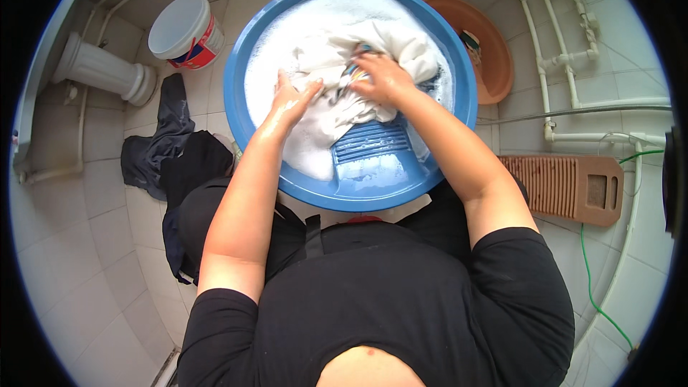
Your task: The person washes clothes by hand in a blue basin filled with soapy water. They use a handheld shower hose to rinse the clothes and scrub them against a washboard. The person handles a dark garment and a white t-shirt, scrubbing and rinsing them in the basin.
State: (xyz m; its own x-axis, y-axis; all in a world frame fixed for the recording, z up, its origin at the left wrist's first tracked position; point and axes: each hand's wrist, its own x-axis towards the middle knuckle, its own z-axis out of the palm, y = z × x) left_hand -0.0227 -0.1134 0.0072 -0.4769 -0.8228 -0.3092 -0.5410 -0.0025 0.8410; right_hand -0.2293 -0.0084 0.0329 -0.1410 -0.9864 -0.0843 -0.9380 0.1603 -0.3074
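A blue round basin (pixel 242 125) full of white suds stands in front of me, with a ridged washboard slope (pixel 380 142) built into its near side. A wet white garment (pixel 412 46) with a colourful printed patch lies bunched in the foam above the ridges. My left hand (pixel 292 97) is at the garment's left edge, wet and foamy, thumb and fingers apart. On the printed patch rests my right hand (pixel 385 79), its fingers spread over the cloth and slightly blurred.
Dark clothes (pixel 179 147) lie on the tiled floor at left, near a white lidded bucket (pixel 179 29) and a white pedestal (pixel 107 70). An orange-brown basin (pixel 494 50) sits behind at right. A brown washboard (pixel 562 190), a green hose (pixel 589 272) and wall pipes (pixel 541 79) are at right.
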